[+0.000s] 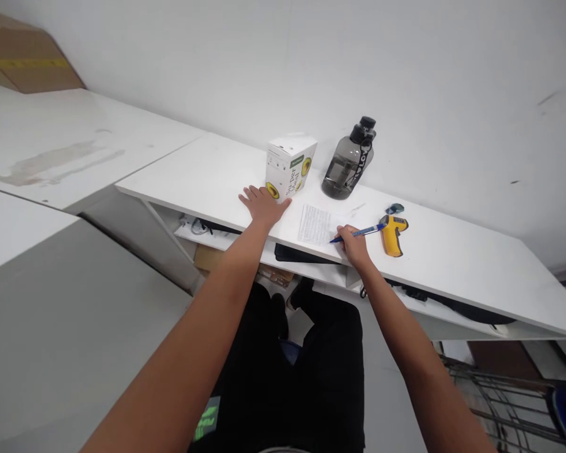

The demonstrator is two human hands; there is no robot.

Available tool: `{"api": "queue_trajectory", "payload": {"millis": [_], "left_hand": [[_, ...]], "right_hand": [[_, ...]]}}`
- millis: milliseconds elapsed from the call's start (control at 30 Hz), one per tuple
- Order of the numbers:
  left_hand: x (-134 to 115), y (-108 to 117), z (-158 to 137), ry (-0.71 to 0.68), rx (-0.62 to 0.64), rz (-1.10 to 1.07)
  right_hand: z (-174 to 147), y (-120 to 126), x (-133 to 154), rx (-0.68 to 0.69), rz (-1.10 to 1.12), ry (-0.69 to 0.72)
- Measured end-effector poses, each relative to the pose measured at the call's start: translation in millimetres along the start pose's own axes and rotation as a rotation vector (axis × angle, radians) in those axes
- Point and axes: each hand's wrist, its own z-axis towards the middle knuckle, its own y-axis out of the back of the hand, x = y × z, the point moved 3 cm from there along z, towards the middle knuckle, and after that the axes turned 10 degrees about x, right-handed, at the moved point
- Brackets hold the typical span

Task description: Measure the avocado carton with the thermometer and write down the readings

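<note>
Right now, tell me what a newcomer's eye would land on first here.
Probably the yellow device, vivid on the white desk to the right of the right hand, whose fingers hold a blue pen. Then likely the large grey bottle near the wall and the avocado-printed box just beyond the left hand.

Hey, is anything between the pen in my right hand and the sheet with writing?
Nothing visible. The blue pen in your right hand has its tip right at the paper; the yellow device lies by the pen's other end.
</note>
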Motion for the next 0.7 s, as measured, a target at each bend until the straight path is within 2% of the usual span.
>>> {"api": "queue_trajectory", "payload": {"millis": [200,533,700], "left_hand": [[-0.4,1.6,-1.4,-0.019,-0.005,-0.017],[3.3,6.9,-1.0,-0.090,0.014,-0.127],[5.1,5.8,-0.1,-0.135,0.048,-0.015]], "right_hand": [[6.3,-0.7,-4.9,0.087,0.037,-0.029],[11.4,-22.2,-0.5,0.100,0.146,-0.062],[12.1,-36.3,6.2,0.131,0.188,-0.052]]}}
